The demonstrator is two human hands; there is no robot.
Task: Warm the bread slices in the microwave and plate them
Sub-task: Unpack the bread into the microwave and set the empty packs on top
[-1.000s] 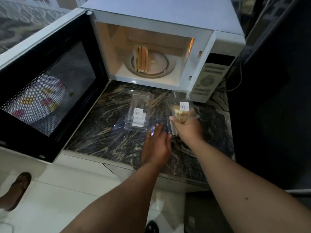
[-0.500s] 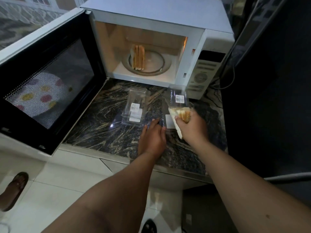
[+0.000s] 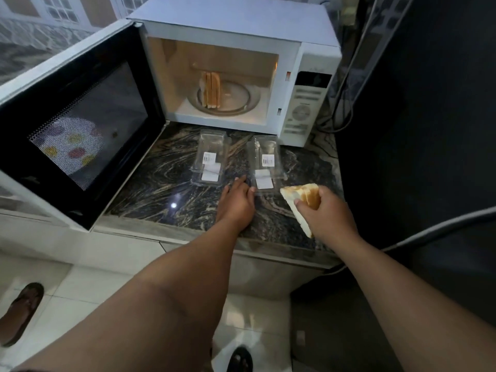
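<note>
Right hand [image 3: 326,210] has lifted its bread slices [image 3: 300,200] clear of the right container [image 3: 264,163], fingers clamped on them. Left hand [image 3: 236,201] rests flat, fingers straight, on the counter [image 3: 166,183]. Two clear containers; more slices [image 3: 211,89] upright in the microwave [image 3: 236,63].

The marbled counter [image 3: 166,189] bears the microwave [image 3: 241,30] and two apparently empty clear packs [image 3: 210,159].

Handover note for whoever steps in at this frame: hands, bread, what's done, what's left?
Right hand grips bread slices above the counter. Left hand rests flat, fingers against the right plastic box. Both plastic boxes look emptied; the left box lies beside it.
Done: some slices stand on edge in the open microwave.
Left: load the held slices, shut the door, heat, plate. No plate in view.
</note>
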